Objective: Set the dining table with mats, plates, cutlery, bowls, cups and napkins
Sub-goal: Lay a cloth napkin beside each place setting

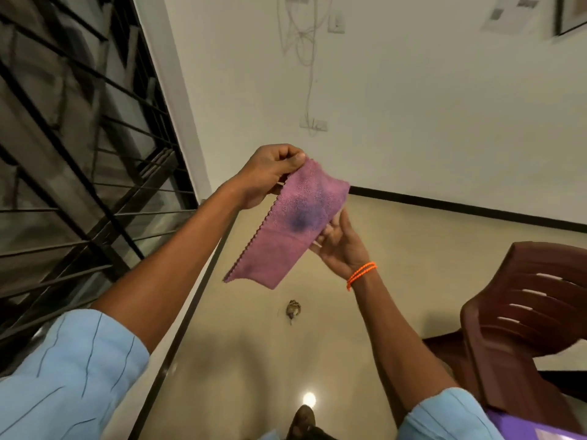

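Note:
I hold a pink cloth napkin [286, 230] with a dark blue stain in the air above the floor. It hangs folded, with its zigzag edge facing left. My left hand [270, 176] pinches its top corner between thumb and curled fingers. My right hand [340, 242], an orange thread band at its wrist, holds the cloth's right edge from underneath, with the fingers behind the fabric. No table, plates or cutlery are in view.
A dark brown plastic chair [524, 328] stands at the right, with something purple [540, 430] below it. A window with black bars [79, 173] fills the left. The beige tiled floor [254, 360] has a small object [293, 309] lying on it. My foot [303, 423] shows at the bottom.

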